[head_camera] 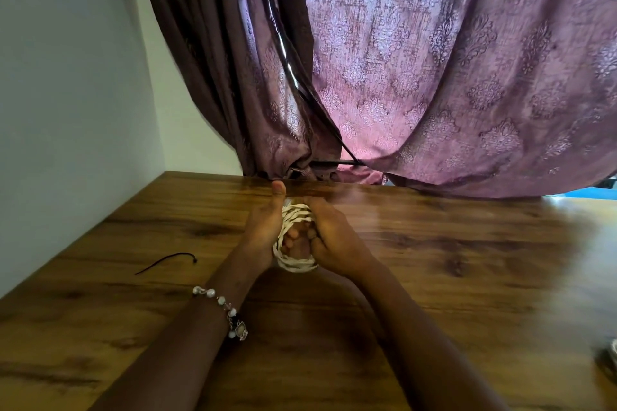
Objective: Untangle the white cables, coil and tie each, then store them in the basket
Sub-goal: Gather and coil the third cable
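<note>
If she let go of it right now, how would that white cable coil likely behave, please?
Probably springy: the cable coil shows no tie, and only the left hand and right hand keep its loops bunched, so they would likely loosen. It looks floppy and light. The black tie lies apart on the table.

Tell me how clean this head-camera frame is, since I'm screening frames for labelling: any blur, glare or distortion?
Head view: wide-angle bending curves the white wall corner; daylight glows through the purple patterned curtain; a soft sheen lies on the wooden table; the coiled white cable and both hands are slightly soft.
</note>
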A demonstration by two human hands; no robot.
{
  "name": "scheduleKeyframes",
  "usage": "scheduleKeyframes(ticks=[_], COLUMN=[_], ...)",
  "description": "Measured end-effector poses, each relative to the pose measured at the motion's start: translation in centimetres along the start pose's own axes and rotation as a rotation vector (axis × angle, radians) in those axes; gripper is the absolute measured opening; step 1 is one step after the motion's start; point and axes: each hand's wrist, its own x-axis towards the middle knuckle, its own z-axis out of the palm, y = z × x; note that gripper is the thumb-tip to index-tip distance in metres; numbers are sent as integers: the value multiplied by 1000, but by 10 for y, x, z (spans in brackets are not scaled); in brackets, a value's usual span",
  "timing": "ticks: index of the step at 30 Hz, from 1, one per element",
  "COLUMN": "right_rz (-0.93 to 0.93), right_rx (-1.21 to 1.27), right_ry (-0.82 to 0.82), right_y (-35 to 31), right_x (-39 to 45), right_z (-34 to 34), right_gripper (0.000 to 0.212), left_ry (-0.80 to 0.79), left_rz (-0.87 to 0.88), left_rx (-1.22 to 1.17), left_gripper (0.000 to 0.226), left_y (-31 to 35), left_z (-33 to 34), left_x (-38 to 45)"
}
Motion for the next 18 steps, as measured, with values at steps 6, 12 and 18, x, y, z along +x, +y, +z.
scheduleKeyframes(ticks=[6,12,18], right_rz=[64,-99,-83], right_rx=[-203,-419,-423], right_ry=[-109,-110,-94], right_y=[9,2,5], right_x=[-4,1,0], right_z=[1,-1,-2], right_gripper=[83,76,45], left_ry=[-112,-158,-216], left_rz=[-96,-130,-182], left_rx=[-28,-143,-182], left_gripper=[73,85,86], left_y=[2,8,15], left_z=[2,4,3], left_x=[-4,-11,-13])
